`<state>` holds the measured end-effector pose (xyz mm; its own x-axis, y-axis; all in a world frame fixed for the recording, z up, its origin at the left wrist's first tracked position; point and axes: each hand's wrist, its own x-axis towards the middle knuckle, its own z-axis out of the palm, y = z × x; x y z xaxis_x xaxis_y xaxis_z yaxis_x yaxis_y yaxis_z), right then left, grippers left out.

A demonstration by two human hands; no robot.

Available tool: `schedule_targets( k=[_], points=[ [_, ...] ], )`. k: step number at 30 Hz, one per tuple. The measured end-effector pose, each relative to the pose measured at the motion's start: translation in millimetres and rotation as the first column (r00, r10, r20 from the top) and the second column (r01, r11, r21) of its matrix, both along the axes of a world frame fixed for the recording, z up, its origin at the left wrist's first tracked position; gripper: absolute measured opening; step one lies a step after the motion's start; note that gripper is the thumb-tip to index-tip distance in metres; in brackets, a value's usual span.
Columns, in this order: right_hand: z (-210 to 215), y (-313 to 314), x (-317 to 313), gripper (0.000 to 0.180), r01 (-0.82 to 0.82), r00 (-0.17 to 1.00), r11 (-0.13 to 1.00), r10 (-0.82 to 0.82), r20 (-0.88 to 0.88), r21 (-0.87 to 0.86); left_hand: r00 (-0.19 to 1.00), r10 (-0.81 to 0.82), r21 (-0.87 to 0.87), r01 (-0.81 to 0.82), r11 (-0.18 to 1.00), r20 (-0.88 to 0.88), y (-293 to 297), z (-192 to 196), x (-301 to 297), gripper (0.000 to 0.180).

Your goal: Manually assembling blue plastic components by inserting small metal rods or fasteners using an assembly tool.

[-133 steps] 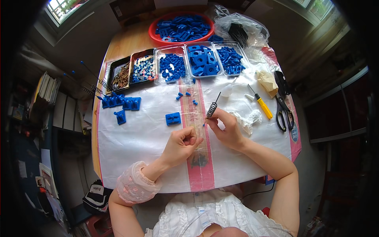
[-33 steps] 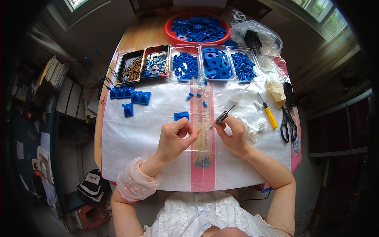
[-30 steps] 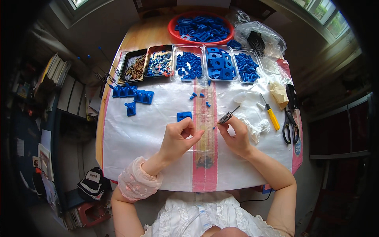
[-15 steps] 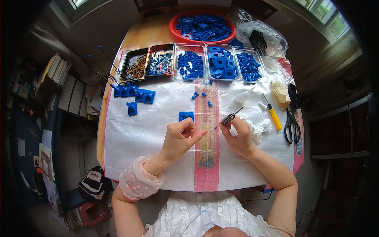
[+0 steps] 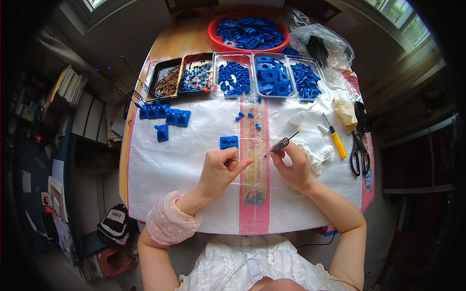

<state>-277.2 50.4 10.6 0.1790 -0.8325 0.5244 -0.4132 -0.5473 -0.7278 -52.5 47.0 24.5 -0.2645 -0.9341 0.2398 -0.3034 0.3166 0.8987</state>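
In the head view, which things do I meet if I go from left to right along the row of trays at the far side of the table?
Black tray of brown metal parts → tray of small mixed-colour pieces → clear tray of small blue parts → clear tray of square blue blocks → clear tray of blue pieces.

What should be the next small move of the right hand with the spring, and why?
Probably bring the coil spring left and down toward the left hand. The right hand pinches it above the white sheet, while the left hand's closed fingers wait just beside it.
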Motion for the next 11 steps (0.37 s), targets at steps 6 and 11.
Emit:
schedule_targets(
  k=[6,11],
  points=[
    [0.5,0.4,-0.4,0.015,-0.007,1.0,1.0,0.007,0.002,0.008,1.0,-0.001,0.03,0.001,1.0,-0.004,0.4,2.4,-0.5,0.055],
    [-0.6,-0.3,-1.2,0.015,-0.015,1.0,1.0,0.015,0.006,0.01,1.0,-0.005,0.063,0.007,0.998,-0.024,0.6,-1.3,-1.3,0.055]
  ],
)
